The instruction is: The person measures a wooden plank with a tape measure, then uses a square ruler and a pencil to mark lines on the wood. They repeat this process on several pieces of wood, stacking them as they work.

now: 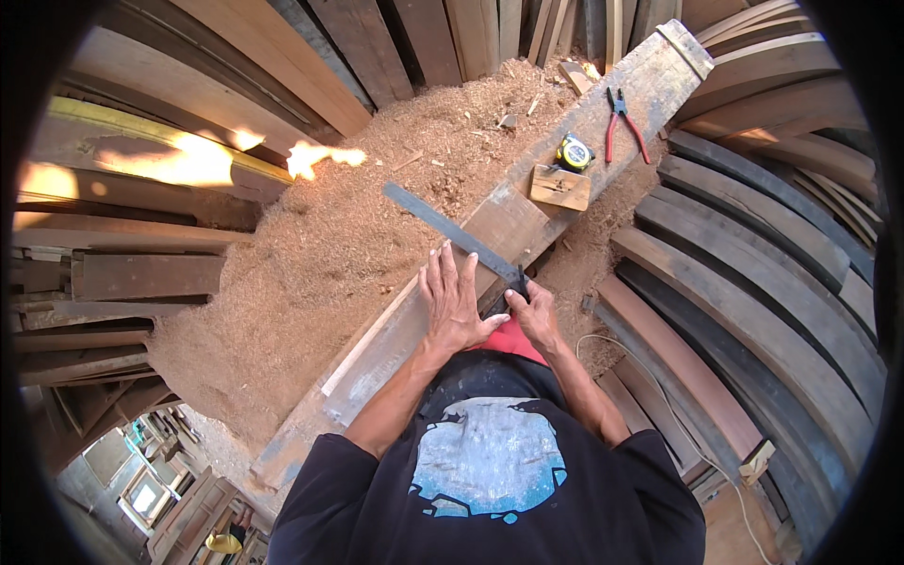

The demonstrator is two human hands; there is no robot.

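Basically, long plank table (pixel 663 68) runs diag., sawdust (pixel 311 273) both sides. Board (pixel 513 224) lies lengthwise on it; metal straightedge (pixel 438 221) crosses board. L hand (pixel 452 306) open, flat on board by straightedge, prob. steadying. Pliers (pixel 618 110), wood block (pixel 562 192), tape measure (pixel 573 153) sit farther up table, presumably handy but clear. R hand (pixel 536 315) pinches small dark piece (pixel 522 276) at straightedge's near end; can't tell if attached.

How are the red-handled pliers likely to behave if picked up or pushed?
The pliers have a dark, metallic-looking head, so they are probably stiff and fairly heavy for their size. Their handles stand apart, so they may swing about the pivot when lifted. Lying flat on the board, they would likely slide rather than roll.
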